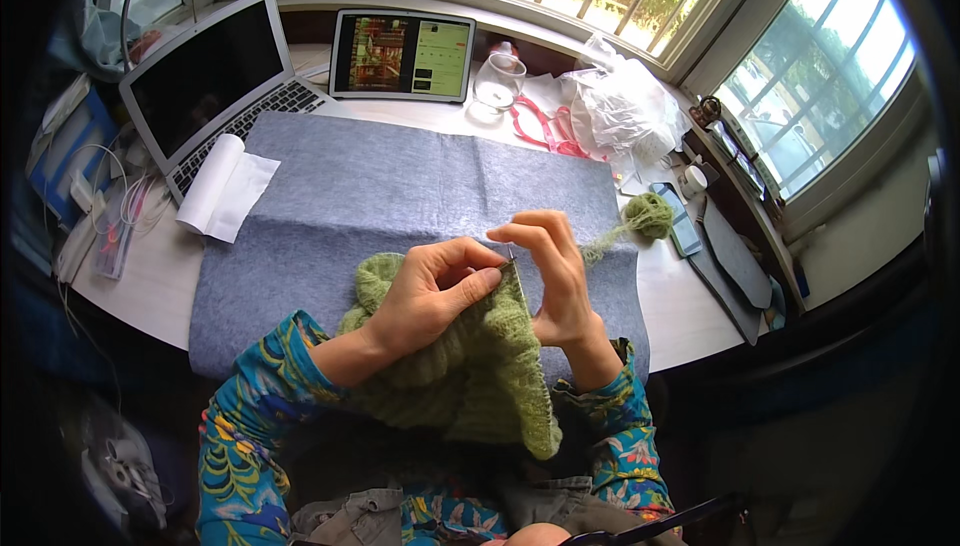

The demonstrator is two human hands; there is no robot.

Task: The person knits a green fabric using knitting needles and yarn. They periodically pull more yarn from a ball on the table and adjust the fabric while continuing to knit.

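Note:
A piece of green knitting (480,358) hangs from my left hand (431,291) over the near edge of the table. Thumb and forefinger of that hand pinch its top corner, where the dark tip of a knitting needle (512,254) sticks out. My right hand (555,276) is raised just right of the tip, its fingers bent; whether it holds a needle or yarn is hidden. A ball of green yarn (649,217) lies to the right, with loose strands running from it towards my right hand. Under both hands is a grey-blue felt mat (337,186).
An open laptop (217,88) and a paper roll (214,186) stand at left, a lit tablet (401,55) behind. A glass (498,82), red ribbon (547,130) and white plastic bags (622,107) lie at the back. At right are a phone (679,223) and a dark case (731,268).

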